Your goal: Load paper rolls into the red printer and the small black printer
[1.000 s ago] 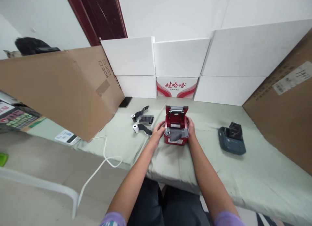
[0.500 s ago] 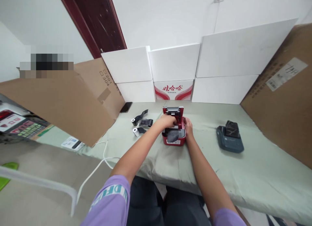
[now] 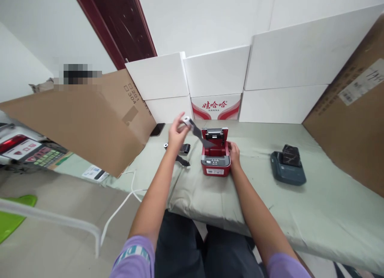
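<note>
My left hand [image 3: 177, 133] is closed on a small white paper roll [image 3: 187, 121], raised to the left of a red label printer [image 3: 215, 169]. A dark strip [image 3: 199, 134] hangs from that roll toward the printer's inside. The printer's lid [image 3: 215, 135] stands up at the back, showing a grey roller and the red compartment [image 3: 213, 151]. Against the printer's right side, my right hand [image 3: 234, 153] holds it with curled fingers. On the cloth behind my left forearm lie other rolls with dark strips [image 3: 183, 162], partly hidden by the arm.
A dark blue device [image 3: 288, 172] with a black block [image 3: 291, 155] on top sits to the right. White boxes [image 3: 216, 76] wall off the back; cardboard panels stand left [image 3: 90, 122] and right [image 3: 357, 126]. A phone [image 3: 157, 129] and a white cable [image 3: 132, 190] are at the left.
My left hand has come out of the printer and moved up and left with the roll. The dark strip no longer drapes over the printer's front. My right hand stays at its side.
</note>
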The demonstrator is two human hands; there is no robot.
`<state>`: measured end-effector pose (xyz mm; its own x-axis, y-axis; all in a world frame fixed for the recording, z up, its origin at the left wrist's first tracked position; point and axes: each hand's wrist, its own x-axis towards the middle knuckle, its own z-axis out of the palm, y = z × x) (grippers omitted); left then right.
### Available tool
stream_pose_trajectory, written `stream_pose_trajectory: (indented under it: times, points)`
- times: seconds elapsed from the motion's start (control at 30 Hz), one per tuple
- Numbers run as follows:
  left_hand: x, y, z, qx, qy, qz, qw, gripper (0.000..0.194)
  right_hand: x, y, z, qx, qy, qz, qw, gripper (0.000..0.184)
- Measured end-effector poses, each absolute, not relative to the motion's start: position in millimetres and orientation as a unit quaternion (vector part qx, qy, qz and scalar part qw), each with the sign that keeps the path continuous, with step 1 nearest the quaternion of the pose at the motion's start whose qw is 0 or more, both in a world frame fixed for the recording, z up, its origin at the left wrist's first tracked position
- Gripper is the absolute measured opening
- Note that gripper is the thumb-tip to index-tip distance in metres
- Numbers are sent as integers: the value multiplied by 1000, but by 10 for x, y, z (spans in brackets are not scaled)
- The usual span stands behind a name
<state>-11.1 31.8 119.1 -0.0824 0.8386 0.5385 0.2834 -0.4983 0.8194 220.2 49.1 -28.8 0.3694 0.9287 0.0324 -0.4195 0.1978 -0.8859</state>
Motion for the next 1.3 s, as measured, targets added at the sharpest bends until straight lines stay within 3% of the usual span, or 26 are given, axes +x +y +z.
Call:
stream_pose_trajectory:
  times: [0.1, 0.27, 0.47, 0.8, 0.97, 1.17, 1.3]
  points:
    - [-384, 580, 1159, 593, 530, 582, 169, 49, 2203, 486, -274, -427, -299, 472, 711, 26]
    - [-498, 951, 801, 607, 708, 354, 63, 27, 2199, 474, -238, -435, -299, 469, 707, 27]
    - [-521, 1042, 388, 609, 768, 198, 31, 28, 2207, 472, -268, -426, -316, 469, 706, 26]
    - [-600, 905, 417, 704, 704, 91, -17, 42, 2183, 477, -250, -424, -305, 474, 709, 24]
    - [-579, 776, 371, 720, 690, 73, -23, 51, 2179, 469, -246, -426, -309, 475, 705, 26]
    - [-921, 808, 656, 629, 768, 116, 18, 61, 2184, 485, -278, -429, -329, 463, 703, 28]
    - [-1137, 772, 716, 548, 832, 44, 70, 41, 2184, 515, -307, -430, -328, 466, 700, 26]
